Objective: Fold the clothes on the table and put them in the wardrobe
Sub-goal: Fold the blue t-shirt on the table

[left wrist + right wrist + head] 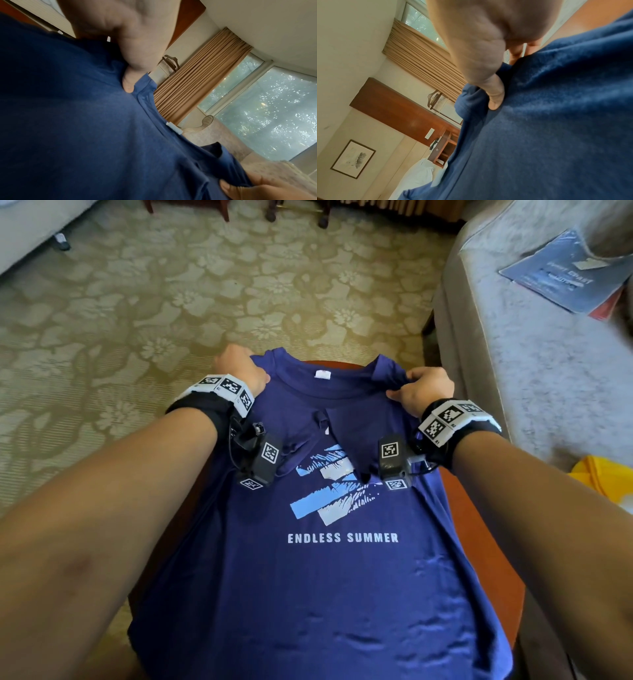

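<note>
Your navy T-shirt (335, 570) lies face up on the bench (479, 542), filling the centre and bottom of the head view. Soft matte knit, lightly rippled low on the right. Its print has pale blue and white brushy bars over white block letters "ENDLESS SUMMER". A ribbed round collar sits at mid-frame with a small white neck label (322, 374) inside it. The bench is glossy red-brown wood with a rounded edge, showing only as a rim behind the collar and down the right of the shirt.

Your left hand (241, 371) sits left of centre on the shirt's shoulder, curled into the cloth. In the left wrist view the thumb (128, 82) digs into the fabric beside the collar seam, so it pinches the shoulder. Your right hand (423, 390) sits right of centre on the other shoulder. Its fingers (416, 375) are bunched around a raised fold, and the right wrist view shows the thumb tip (495, 102) pressed into the fuzzy blue knit. Both shoulders are gathered inward, with creases running down from the collar.

Each wrist wears a black strap with white square-coded blocks and a boxy black camera.

The floor is a beige carpet (171, 302) with a woven flower pattern, across the upper left. A grey plush sofa (513, 354) fills the right edge, with a flat blue booklet (561, 275) at upper right and a yellow cloth (606, 477) at mid-right.
</note>
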{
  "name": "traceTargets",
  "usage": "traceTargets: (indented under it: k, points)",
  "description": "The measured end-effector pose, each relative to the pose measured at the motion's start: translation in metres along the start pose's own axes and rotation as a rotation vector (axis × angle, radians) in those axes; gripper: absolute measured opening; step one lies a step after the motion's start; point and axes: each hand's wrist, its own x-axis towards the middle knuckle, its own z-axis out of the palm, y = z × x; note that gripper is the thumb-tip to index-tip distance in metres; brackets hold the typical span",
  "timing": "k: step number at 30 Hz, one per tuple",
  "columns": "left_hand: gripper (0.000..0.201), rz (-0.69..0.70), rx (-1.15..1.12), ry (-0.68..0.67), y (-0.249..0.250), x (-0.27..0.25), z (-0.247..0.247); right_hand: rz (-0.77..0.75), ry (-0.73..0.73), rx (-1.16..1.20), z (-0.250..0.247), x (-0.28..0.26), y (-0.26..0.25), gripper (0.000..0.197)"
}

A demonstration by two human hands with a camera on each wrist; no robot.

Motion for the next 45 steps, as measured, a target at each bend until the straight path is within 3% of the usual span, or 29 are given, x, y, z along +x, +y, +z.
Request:
traceTargets:
  k: [2, 7, 14, 16, 19, 23, 27, 32, 36, 38, 45]
  points:
    - [0.019, 0.007, -0.029, 0.026, 0.005, 0.008, -0.001, 0.002, 0.031, 0.026, -0.004, 0.008, -0.001, 0.034]
    - [0.014, 0.047, -0.143, 0.105, 0.028, 0.027, -0.006, -0.058, 0.143, 0.094, -0.020, 0.023, -0.021, 0.023]
    - [0.030, 0.083, -0.297, 0.100, 0.035, 0.022, -0.025, -0.107, 0.208, 0.116, -0.042, 0.007, -0.027, 0.022]
    - [0.034, 0.079, -0.316, 0.091, 0.031, 0.010, -0.032, -0.115, 0.208, 0.131, -0.047, -0.008, -0.022, 0.021]
    - [0.019, 0.106, -0.324, 0.066, 0.026, -0.016, -0.047, -0.114, 0.196, 0.173, -0.057, -0.037, -0.011, 0.021]
    - [0.031, 0.141, -0.321, 0.069, 0.012, -0.063, -0.074, -0.127, 0.187, 0.160, -0.072, -0.084, 0.003, 0.015]
    - [0.026, 0.164, -0.328, 0.058, -0.005, -0.124, -0.088, -0.106, 0.176, 0.175, -0.078, -0.134, 0.024, 0.012]
    - [0.034, 0.176, -0.314, -0.041, -0.036, -0.187, -0.088, -0.053, 0.117, 0.124, -0.079, -0.186, 0.061, 0.017]
    - [0.032, 0.084, -0.094, -0.323, -0.058, -0.213, -0.081, -0.013, -0.101, 0.010, -0.070, -0.211, 0.088, 0.029]
    - [0.032, 0.048, -0.047, -0.410, -0.061, -0.213, -0.082, 0.000, -0.107, 0.024, -0.070, -0.215, 0.093, 0.031]
    - [0.020, 0.015, -0.114, -0.270, -0.037, -0.181, -0.093, 0.033, -0.012, 0.040, -0.074, -0.186, 0.074, 0.020]
